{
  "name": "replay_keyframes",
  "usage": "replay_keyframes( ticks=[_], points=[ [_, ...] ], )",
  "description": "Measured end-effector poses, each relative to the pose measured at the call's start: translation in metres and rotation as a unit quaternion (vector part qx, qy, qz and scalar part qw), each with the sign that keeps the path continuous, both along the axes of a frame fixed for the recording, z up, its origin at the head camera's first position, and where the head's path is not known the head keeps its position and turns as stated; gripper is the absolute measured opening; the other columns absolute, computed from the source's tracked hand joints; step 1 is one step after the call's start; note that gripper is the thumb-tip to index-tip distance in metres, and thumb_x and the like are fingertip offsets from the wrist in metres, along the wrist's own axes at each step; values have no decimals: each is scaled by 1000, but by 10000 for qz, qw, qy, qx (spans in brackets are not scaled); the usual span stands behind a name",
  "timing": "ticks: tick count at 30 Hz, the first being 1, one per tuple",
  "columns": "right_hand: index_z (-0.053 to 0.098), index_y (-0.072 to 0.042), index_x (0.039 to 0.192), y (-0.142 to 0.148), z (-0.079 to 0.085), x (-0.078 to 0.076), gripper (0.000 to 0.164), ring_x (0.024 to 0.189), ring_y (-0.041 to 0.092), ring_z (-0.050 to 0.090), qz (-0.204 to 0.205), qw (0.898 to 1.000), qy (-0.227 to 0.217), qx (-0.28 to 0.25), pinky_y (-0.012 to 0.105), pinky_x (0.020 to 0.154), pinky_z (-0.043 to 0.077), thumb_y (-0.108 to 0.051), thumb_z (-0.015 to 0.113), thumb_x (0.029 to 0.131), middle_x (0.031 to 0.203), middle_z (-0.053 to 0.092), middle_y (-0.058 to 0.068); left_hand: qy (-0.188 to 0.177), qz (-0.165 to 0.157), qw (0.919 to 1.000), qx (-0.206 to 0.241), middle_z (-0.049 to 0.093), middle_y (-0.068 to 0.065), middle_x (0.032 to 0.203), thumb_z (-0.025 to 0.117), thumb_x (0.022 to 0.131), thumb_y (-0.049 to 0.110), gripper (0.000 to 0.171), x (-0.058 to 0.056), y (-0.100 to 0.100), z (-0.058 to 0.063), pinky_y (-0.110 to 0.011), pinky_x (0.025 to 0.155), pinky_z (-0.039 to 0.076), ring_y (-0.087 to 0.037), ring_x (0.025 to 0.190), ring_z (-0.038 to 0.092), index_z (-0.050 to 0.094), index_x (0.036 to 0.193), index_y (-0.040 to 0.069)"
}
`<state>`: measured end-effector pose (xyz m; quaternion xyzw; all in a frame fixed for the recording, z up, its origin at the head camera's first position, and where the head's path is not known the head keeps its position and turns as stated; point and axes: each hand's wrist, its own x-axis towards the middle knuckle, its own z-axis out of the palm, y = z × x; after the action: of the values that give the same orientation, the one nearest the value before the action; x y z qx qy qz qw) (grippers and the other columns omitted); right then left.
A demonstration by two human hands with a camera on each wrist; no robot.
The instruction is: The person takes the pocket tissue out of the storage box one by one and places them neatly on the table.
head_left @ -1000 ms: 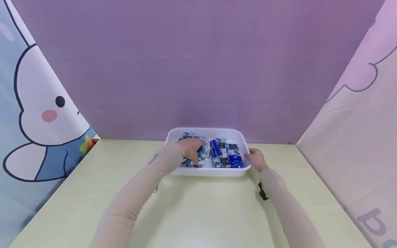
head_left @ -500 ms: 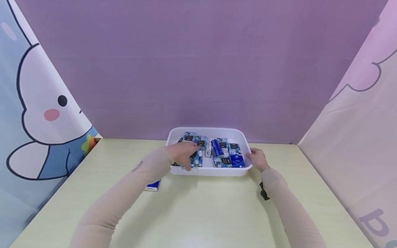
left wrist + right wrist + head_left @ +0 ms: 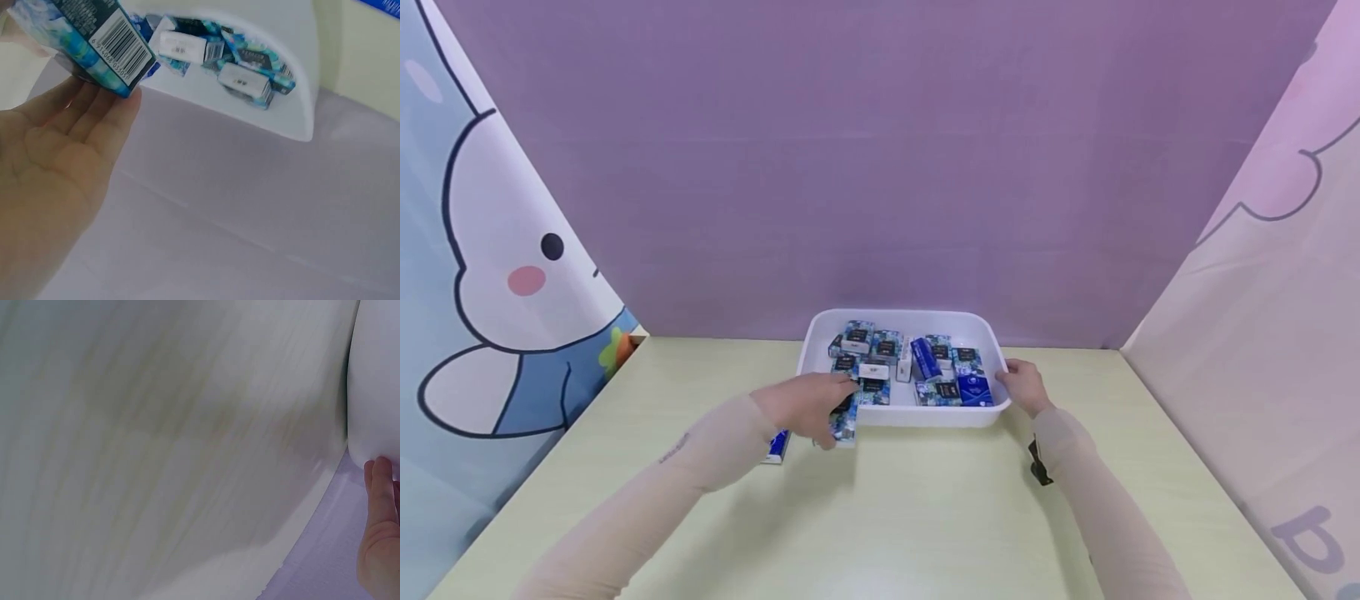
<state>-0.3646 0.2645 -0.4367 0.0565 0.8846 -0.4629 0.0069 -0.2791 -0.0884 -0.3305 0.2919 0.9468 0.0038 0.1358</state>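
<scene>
In the head view my left hand (image 3: 805, 406) pinches a small box (image 3: 846, 422) with blue floral print, held just over the tray's front left edge. The left wrist view shows the barcode on this box (image 3: 106, 47), between the fingers and the thumb side. A white plastic tray (image 3: 925, 417) holds several similar floral boxes (image 3: 886, 345), plus a plain blue pack (image 3: 925, 358) and a blue box (image 3: 974, 390). My right hand (image 3: 1022, 386) grips the tray's right rim; in the right wrist view its fingers (image 3: 382, 487) lie against the outer wall.
Another blue box (image 3: 777, 447) lies on the pale table (image 3: 925, 517) left of the tray, partly hidden by my left arm. A purple wall (image 3: 887, 167) rises behind the tray. Printed cloth panels (image 3: 520, 350) flank both sides.
My left hand has moved left and toward me, lifting a floral box out of the tray's left part. The right hand stays on the rim.
</scene>
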Motion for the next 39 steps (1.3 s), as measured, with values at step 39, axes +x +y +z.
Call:
replay_keyframes(
  ticks=[39],
  points=[
    [36,12,132,1,-1,1,44,118,44,47,-8,10000,-8,-49,49,99,42,-10,41,94,130,44,32,-98,358,9972,642,41,-12,142,76,72,18,71,16,-51,-86,-44,105,37,-33,127,42,44,135,4]
  ],
)
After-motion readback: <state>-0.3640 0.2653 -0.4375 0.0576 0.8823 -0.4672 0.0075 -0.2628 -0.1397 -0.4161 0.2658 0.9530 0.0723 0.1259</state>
